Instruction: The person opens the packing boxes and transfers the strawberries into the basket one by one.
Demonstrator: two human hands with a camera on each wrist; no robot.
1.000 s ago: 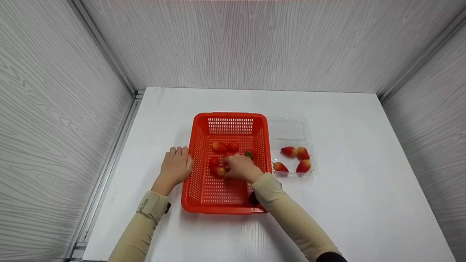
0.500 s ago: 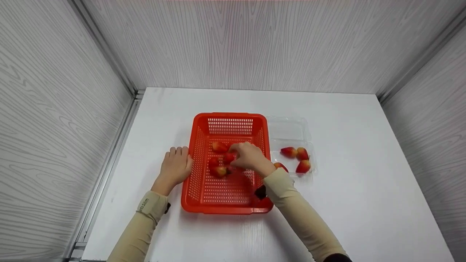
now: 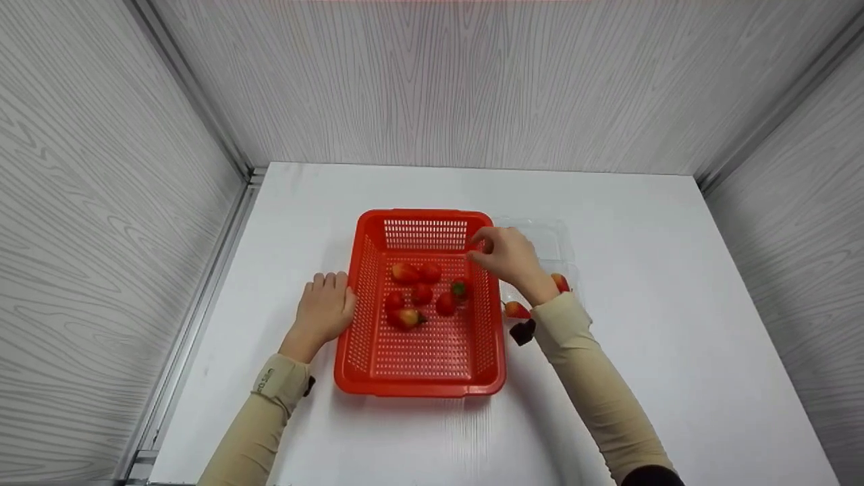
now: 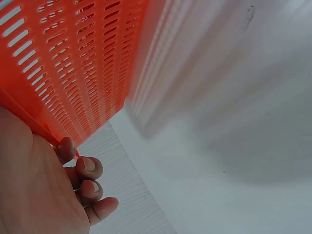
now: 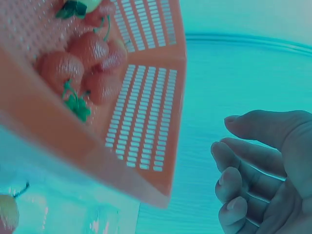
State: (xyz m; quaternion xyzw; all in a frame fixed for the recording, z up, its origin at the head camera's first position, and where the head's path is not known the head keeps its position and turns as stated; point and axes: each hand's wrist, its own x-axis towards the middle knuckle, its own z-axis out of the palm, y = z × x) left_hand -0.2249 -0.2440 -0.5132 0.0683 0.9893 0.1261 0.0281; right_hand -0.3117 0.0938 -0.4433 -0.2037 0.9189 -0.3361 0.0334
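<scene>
1. Since the earlier head view, the right hand (image 3: 511, 254) has left the basket (image 3: 420, 389) interior and now hangs about its right rim; basket and left hand (image 3: 326, 307) have stayed put.
2. Right thumb and fingers stand apart, holding nothing. The left hand grips the basket's left rim.
3. Fruit (image 3: 405, 273) lies loose around the middle of the basket floor; more fruit (image 3: 518, 310) sits in the clear box (image 3: 511, 291) just beside the basket's right edge.
4. Judging by this, the step in hand is an unladen crossing from basket to box; the next move seems to call for lowering the right hand and pinching one fruit.
5. Between the two stands the basket's raised right rim. The right forearm hides part of the box.
6. Wood-grained panels (image 3: 432, 88) rise along the desk (image 3: 648, 283)'s back and side edges.
</scene>
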